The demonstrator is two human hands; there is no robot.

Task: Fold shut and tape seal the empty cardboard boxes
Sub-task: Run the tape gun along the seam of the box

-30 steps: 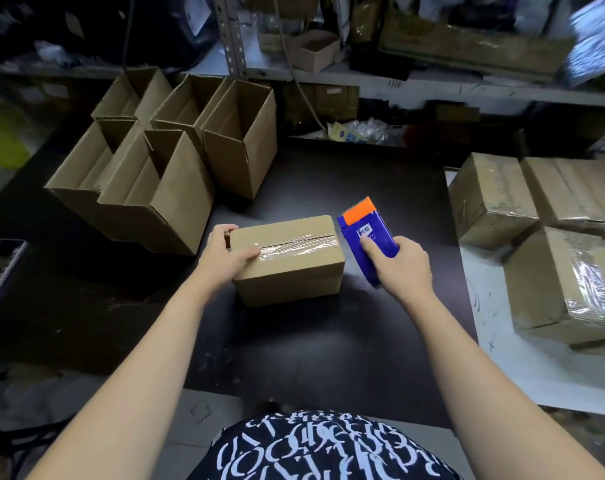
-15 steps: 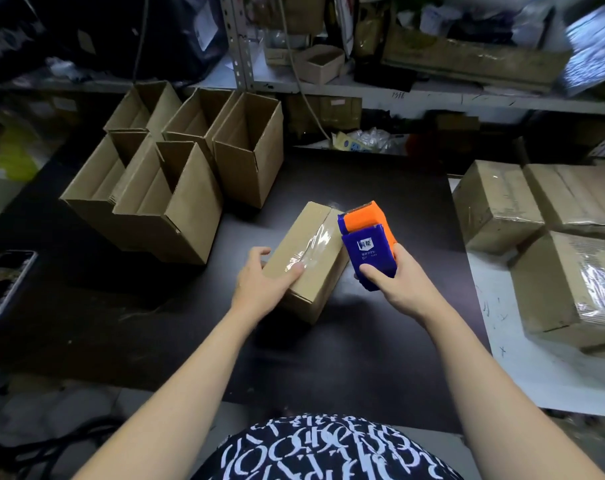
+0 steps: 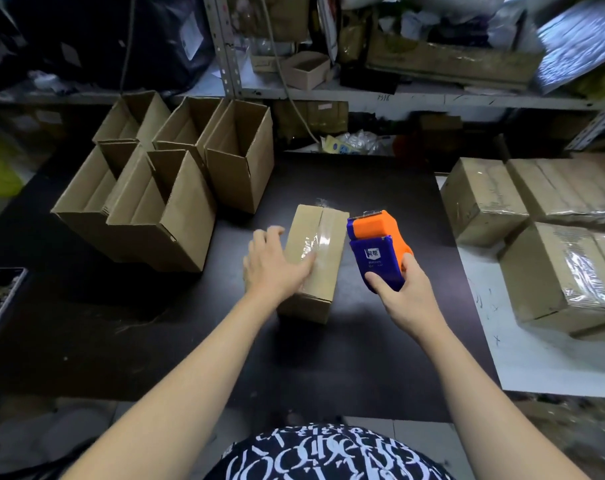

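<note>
A small closed cardboard box [image 3: 316, 289] lies on the dark table [image 3: 363, 341], its long side pointing away from me, with clear tape along its top seam. My left hand [image 3: 275, 266] rests flat on the box's near left part, fingers spread and thumb on the tape. My right hand [image 3: 403, 296] grips a blue and orange tape dispenser [image 3: 377, 251] just right of the box, its orange head by the box's far right edge.
Several open empty boxes [image 3: 176, 188] stand at the table's back left. Taped boxes [image 3: 550, 244] are stacked on a white surface at the right. A metal shelf [image 3: 363, 95] full of clutter runs behind. A phone [image 3: 0, 299] lies at the left edge.
The box has been turned from lying crosswise to pointing away from me. My left hand moved from its left end to its top. The dispenser rose beside the box's right side.
</note>
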